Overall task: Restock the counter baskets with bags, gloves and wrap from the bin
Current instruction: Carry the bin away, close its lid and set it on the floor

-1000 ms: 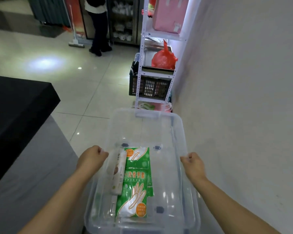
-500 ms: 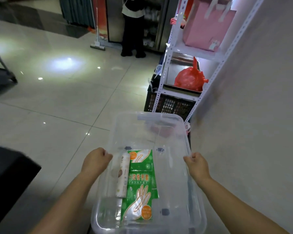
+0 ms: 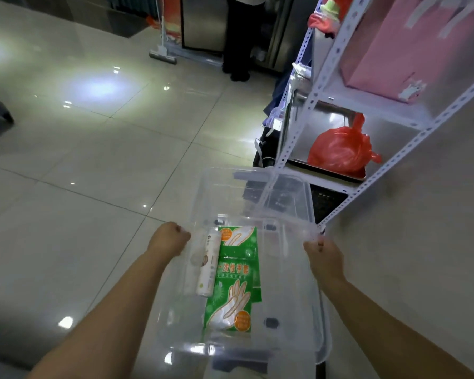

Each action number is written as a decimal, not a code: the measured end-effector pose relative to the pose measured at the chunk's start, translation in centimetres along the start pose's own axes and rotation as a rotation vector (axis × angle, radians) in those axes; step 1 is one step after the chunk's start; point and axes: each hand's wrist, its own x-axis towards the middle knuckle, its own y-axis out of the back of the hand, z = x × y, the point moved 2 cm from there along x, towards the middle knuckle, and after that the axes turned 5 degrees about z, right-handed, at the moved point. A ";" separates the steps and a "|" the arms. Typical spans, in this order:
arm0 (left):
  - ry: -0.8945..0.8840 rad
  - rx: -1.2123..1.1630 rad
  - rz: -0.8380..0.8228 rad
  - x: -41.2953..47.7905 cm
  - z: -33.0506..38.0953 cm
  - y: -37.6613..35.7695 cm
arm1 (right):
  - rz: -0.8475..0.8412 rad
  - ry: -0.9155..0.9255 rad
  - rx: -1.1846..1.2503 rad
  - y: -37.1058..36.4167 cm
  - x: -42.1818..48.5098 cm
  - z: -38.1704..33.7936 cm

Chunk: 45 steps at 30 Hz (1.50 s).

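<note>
- The clear bin (image 3: 253, 175) is held between both hands above the tiled floor (image 3: 93, 214), its long axis running straight away from the person.
- The left hand (image 3: 169, 237) grips the left long rim, with its fingers curled into a fist round the edge. The right hand (image 3: 322, 254) grips the right long rim the same way. The fingertips themselves are mostly hidden under the lip.
- Inside, a white roll of wrap (image 3: 207, 265) lies along the left wall, parallel to the bin's long axis, with its far end just beside the left hand.
- Green glove packets (image 3: 234, 280) lie flat on the bottom, touching the roll on its right side and pointing the same way. They are overlapped, so I cannot tell how many there are. I see no bags among the contents.
- The goods sit in the left half, so the left hand is the nearer one. The right hand is well apart from them, across the bare right half.
- No counter or baskets are in view, so I judge this to be the carrying step, with the restocking not yet begun.
- A white rack (image 3: 307, 110) holding a red bag (image 3: 340, 151) stands ahead on the right, and the bin's far right corner is near its post. Steering left would likely keep the bin from knocking it.
</note>
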 end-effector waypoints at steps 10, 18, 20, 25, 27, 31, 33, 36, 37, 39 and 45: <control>0.132 -0.090 0.152 15.5 6.7 7.0 | -0.227 0.143 0.017 -12.6 17.5 -14.8; 0.141 -0.121 0.256 30.3 9.5 14.0 | -0.303 0.226 0.031 -24.6 27.6 -27.3; 0.124 -0.123 0.255 34.9 10.4 15.7 | -0.287 0.221 0.040 -27.6 29.8 -30.0; 0.085 -0.082 0.212 46.0 13.8 20.2 | -0.232 0.193 0.024 -33.4 34.8 -36.9; 0.063 -0.028 0.202 50.3 15.8 21.6 | -0.208 0.178 0.041 -35.0 36.6 -39.4; 0.014 0.066 0.169 58.1 20.3 22.2 | -0.148 0.115 0.086 -37.0 40.5 -42.0; -0.010 0.086 0.139 62.0 22.6 21.4 | -0.136 0.076 0.085 -37.8 43.4 -42.8; -0.045 0.112 0.098 68.0 26.3 19.7 | -0.130 0.030 0.054 -39.1 48.8 -43.9; -0.052 0.119 0.087 69.8 27.6 19.0 | -0.124 0.020 0.041 -39.6 50.9 -44.3; -0.056 0.134 0.067 73.3 30.4 17.4 | -0.113 -0.001 0.021 -40.4 55.2 -44.7; -0.035 0.193 -0.018 83.4 38.1 13.1 | -0.136 -0.074 -0.007 -42.2 66.9 -46.9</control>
